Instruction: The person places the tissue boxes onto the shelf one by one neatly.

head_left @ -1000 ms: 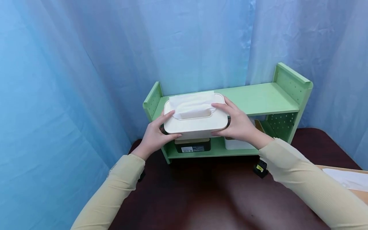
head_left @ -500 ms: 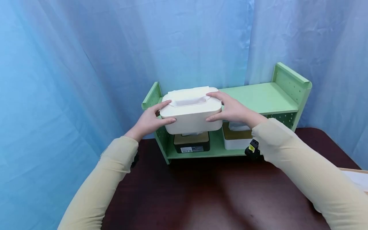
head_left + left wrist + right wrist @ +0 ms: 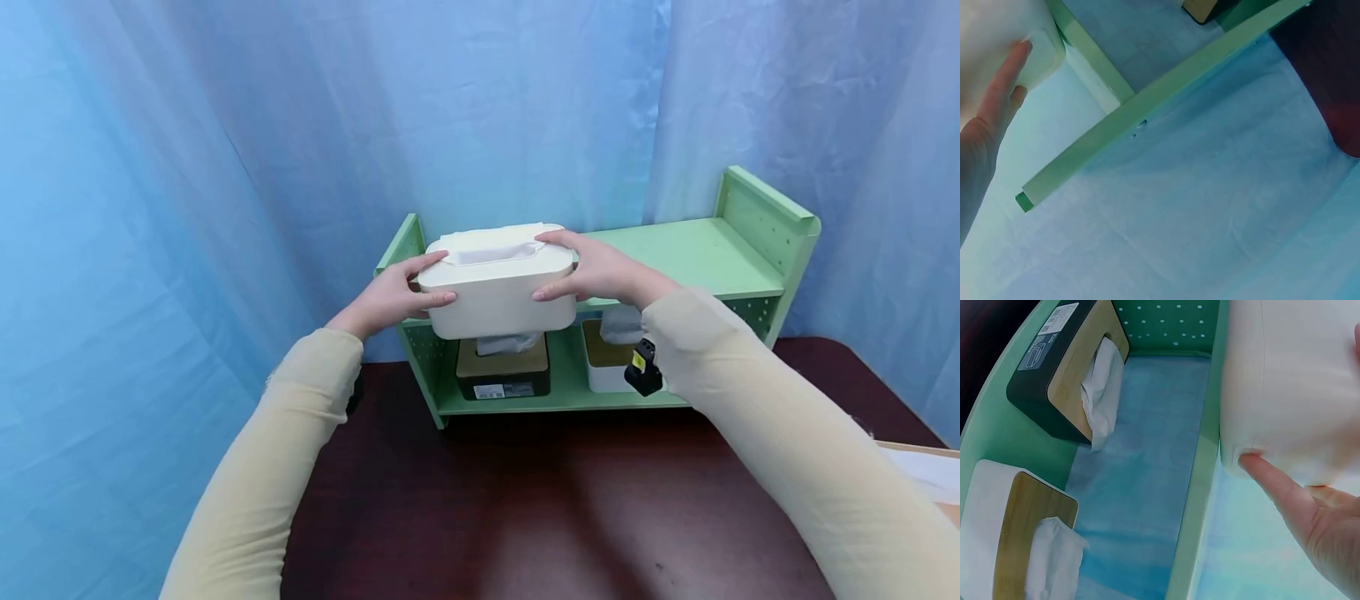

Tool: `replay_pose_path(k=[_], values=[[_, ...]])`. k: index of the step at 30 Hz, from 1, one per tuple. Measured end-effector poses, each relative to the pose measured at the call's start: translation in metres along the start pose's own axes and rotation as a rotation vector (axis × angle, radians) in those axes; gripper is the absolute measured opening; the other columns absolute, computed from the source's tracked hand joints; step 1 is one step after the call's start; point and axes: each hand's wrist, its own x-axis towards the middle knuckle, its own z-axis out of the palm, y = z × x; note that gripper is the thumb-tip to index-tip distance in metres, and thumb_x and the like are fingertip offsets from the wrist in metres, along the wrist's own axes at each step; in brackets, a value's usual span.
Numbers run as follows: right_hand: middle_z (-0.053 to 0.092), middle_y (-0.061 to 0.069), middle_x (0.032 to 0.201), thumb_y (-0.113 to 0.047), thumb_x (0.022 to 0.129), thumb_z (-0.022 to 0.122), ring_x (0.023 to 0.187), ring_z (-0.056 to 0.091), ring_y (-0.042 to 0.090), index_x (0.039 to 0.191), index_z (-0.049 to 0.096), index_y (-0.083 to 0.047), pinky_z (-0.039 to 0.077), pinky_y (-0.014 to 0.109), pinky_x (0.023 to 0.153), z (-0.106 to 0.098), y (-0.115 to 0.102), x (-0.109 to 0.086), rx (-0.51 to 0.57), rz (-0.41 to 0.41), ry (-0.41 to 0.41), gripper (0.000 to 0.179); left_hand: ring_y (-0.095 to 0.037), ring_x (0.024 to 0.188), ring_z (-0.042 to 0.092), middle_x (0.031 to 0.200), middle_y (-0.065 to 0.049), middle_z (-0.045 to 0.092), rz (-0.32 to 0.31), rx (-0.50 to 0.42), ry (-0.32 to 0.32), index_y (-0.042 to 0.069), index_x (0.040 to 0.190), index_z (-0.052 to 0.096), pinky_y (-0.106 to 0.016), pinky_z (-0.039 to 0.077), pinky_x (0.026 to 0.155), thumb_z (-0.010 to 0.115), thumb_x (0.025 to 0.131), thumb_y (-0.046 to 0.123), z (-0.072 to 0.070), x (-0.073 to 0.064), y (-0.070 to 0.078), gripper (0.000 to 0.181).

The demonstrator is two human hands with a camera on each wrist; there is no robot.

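Observation:
Both hands hold a white tissue box (image 3: pixel 498 296) by its two ends, at the left part of a green shelf's (image 3: pixel 675 254) upper board. The left hand (image 3: pixel 386 293) grips the left end, thumb on the front face and fingers toward the top. On the right end, the right hand (image 3: pixel 603 268) has its thumb on the front and a finger by the tissue slot. A folded tissue (image 3: pixel 495 239) lies in the slot. In the right wrist view the box (image 3: pixel 1297 381) is next to the upper board's edge; whether it touches the board I cannot tell.
On the lower shelf stand a black tissue box with a wooden top (image 3: pixel 502 371) and a white one with a wooden top (image 3: pixel 603 358). Green side panels (image 3: pixel 772 237) rise at the shelf's ends. A dark table (image 3: pixel 540 500) lies below. A cardboard-edged tray (image 3: pixel 922 471) is at right.
The white tissue box has moved up and slightly back, tilting so that more of its front face shows. Both hands have moved with it and kept their grip.

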Motion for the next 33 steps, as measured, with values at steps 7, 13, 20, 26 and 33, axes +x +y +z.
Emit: replay_pose_path(k=[7, 13, 20, 26, 33], values=[[0.018, 0.012, 0.157, -0.032, 0.083, 0.072, 0.126, 0.043, 0.036, 0.151, 0.023, -0.023, 0.050, 0.052, 0.087, 0.003, 0.005, 0.009, 0.009, 0.010, 0.074, 0.084, -0.030, 0.132, 0.042, 0.153, -0.011, 0.027, -0.030, -0.030, 0.028, 0.027, 0.152, 0.020, -0.049, 0.049, 0.092, 0.064, 0.090, 0.032, 0.001, 0.009, 0.001, 0.076], [0.018, 0.013, 0.157, -0.033, 0.084, 0.072, 0.127, 0.044, 0.039, 0.151, 0.024, -0.023, 0.051, 0.053, 0.084, 0.005, 0.009, 0.017, 0.025, 0.022, 0.113, 0.083, -0.031, 0.134, 0.038, 0.154, -0.011, 0.026, -0.062, -0.031, 0.063, 0.026, 0.153, 0.017, -0.049, 0.051, 0.088, 0.060, 0.093, 0.032, 0.005, 0.016, 0.003, 0.074], [0.017, 0.011, 0.158, -0.027, 0.085, 0.071, 0.130, 0.041, 0.041, 0.152, 0.022, -0.019, 0.052, 0.054, 0.083, 0.010, 0.011, 0.025, 0.076, 0.009, 0.182, 0.083, -0.033, 0.131, 0.042, 0.152, -0.014, 0.029, -0.073, 0.013, 0.128, 0.023, 0.153, 0.016, -0.050, 0.051, 0.088, 0.055, 0.096, 0.030, 0.008, 0.024, 0.003, 0.070], [0.022, 0.013, 0.156, -0.023, 0.086, 0.071, 0.128, 0.043, 0.039, 0.152, 0.023, -0.017, 0.053, 0.050, 0.079, 0.015, 0.007, 0.032, 0.057, 0.007, 0.241, 0.082, -0.033, 0.130, 0.044, 0.151, -0.015, 0.031, -0.084, 0.057, 0.176, 0.020, 0.153, 0.018, -0.050, 0.050, 0.089, 0.053, 0.097, 0.028, 0.010, 0.029, 0.005, 0.067], [0.033, 0.018, 0.151, -0.019, 0.084, 0.073, 0.134, 0.038, 0.036, 0.149, 0.029, -0.013, 0.050, 0.049, 0.088, 0.020, 0.004, 0.038, -0.001, -0.006, 0.350, 0.079, -0.029, 0.134, 0.040, 0.151, -0.012, 0.035, -0.060, 0.189, 0.295, 0.014, 0.151, 0.026, -0.044, 0.041, 0.103, 0.056, 0.096, 0.025, 0.011, 0.036, 0.007, 0.063]])
